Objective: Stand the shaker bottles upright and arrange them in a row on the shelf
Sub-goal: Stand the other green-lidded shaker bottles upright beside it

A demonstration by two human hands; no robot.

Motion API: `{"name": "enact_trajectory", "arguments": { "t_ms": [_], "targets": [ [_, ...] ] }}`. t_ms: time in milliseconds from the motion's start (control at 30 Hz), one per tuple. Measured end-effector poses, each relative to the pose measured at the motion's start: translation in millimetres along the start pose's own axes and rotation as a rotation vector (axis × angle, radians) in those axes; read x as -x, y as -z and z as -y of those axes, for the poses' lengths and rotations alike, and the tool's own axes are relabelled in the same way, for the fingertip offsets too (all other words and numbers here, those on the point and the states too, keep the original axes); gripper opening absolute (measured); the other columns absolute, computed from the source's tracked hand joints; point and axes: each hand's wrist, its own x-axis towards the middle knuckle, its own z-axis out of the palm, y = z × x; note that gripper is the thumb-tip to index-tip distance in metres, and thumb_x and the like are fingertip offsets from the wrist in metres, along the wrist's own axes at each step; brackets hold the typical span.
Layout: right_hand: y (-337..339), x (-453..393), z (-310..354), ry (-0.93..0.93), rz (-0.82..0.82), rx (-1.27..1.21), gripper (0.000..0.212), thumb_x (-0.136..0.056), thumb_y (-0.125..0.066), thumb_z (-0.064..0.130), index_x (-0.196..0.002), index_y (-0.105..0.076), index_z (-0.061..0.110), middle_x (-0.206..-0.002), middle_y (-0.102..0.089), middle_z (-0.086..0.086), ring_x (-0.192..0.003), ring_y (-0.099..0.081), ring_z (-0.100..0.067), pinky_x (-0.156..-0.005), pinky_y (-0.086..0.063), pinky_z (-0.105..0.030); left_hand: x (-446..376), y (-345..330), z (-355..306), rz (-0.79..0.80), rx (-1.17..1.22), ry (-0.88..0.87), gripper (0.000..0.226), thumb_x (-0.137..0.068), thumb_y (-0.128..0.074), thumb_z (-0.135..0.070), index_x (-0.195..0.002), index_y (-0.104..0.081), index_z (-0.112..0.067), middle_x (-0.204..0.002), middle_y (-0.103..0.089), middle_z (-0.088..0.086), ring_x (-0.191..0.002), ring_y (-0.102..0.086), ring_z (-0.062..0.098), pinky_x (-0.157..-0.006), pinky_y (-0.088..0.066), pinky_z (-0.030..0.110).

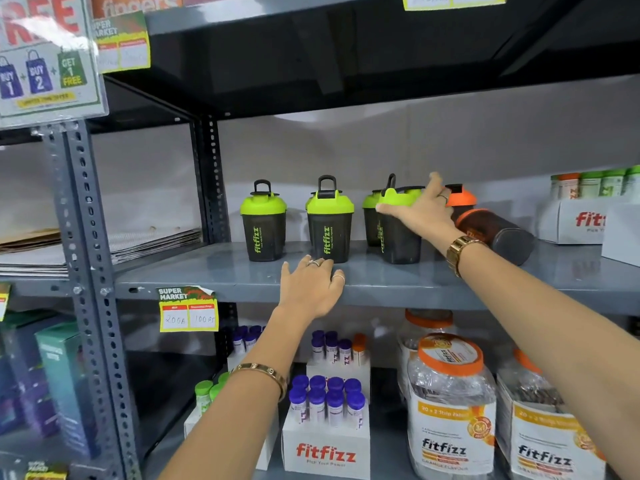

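Dark shaker bottles with lime-green lids stand upright on the grey shelf [381, 285]: one at the left [263, 225], one in the middle [329, 226], and a third [398, 237] to the right, with more half hidden behind them. An orange-lidded shaker [462, 200] stands further right, and another orange shaker [498, 235] lies on its side. My right hand [422, 211] is spread over the third green shaker's lid, thumb across its front, index finger raised. My left hand [311, 289] rests flat on the shelf's front edge, fingertips at the middle shaker's base.
White fitfizz boxes [575, 220] with small tubes sit at the shelf's right end. Below are boxed tubes [325, 410] and large jars [450, 403]. A perforated upright post [86, 237] and price tags [188, 310] border the left side; the upper shelf hangs close overhead.
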Motion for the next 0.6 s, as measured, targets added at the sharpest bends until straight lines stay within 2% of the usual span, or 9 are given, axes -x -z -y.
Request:
{"name": "enact_trajectory", "arguments": {
  "t_ms": [100,300,400,500,600],
  "targets": [
    [10.9,-7.5,9.2,0.046,-0.001,0.049,0.107,-0.062,-0.067,0.062,-0.143,-0.009,0.023,-0.151,-0.015,-0.020,-0.136,-0.021,-0.042,-0.105,-0.029,-0.049,0.0,2.8,-4.2,-0.002,0.024,0.033,0.045,-0.093,-0.028,-0.034,-0.124,-0.051,-0.011,-0.136,-0.052,0.011,-0.135,-0.034,0.024,-0.112,-0.015,0.054],
    [19.7,-13.8,31.5,0.157,-0.061,0.404,0.088,-0.070,-0.057,0.064,-0.135,-0.035,0.008,-0.147,-0.026,-0.021,-0.130,-0.027,-0.043,-0.096,-0.037,-0.048,-2.4,5.9,-11.1,0.031,0.042,0.014,0.044,-0.093,-0.030,-0.035,-0.122,-0.052,-0.010,-0.132,-0.054,0.013,-0.129,-0.040,0.024,-0.111,-0.017,0.054],
    [18.9,-20.0,37.5,0.216,0.052,0.571,0.081,-0.071,-0.054,0.067,-0.118,-0.051,0.002,-0.132,-0.046,-0.022,-0.121,-0.038,-0.040,-0.091,-0.039,-0.044,-2.9,3.4,-15.0,0.035,0.031,0.003,0.046,-0.094,-0.028,-0.036,-0.122,-0.053,-0.010,-0.132,-0.055,0.012,-0.129,-0.040,0.025,-0.110,-0.017,0.054],
    [16.9,-24.7,39.2,0.278,0.054,0.654,0.076,-0.070,-0.056,0.066,-0.108,-0.054,0.001,-0.116,-0.056,-0.020,-0.112,-0.045,-0.037,-0.085,-0.040,-0.041,-3.6,0.9,-15.1,0.011,0.014,0.007,0.047,-0.095,-0.026,-0.037,-0.122,-0.054,-0.010,-0.132,-0.055,0.012,-0.130,-0.038,0.025,-0.110,-0.019,0.053],
    [18.1,-28.0,40.8,0.309,0.087,0.688,0.070,-0.072,-0.059,0.061,-0.105,-0.055,0.000,-0.111,-0.060,-0.020,-0.108,-0.050,-0.036,-0.085,-0.040,-0.037,-4.3,-0.6,-14.6,-0.013,0.019,0.002,0.047,-0.095,-0.027,-0.037,-0.123,-0.055,-0.011,-0.134,-0.054,0.011,-0.133,-0.036,0.025,-0.110,-0.019,0.053]
  ]
}}
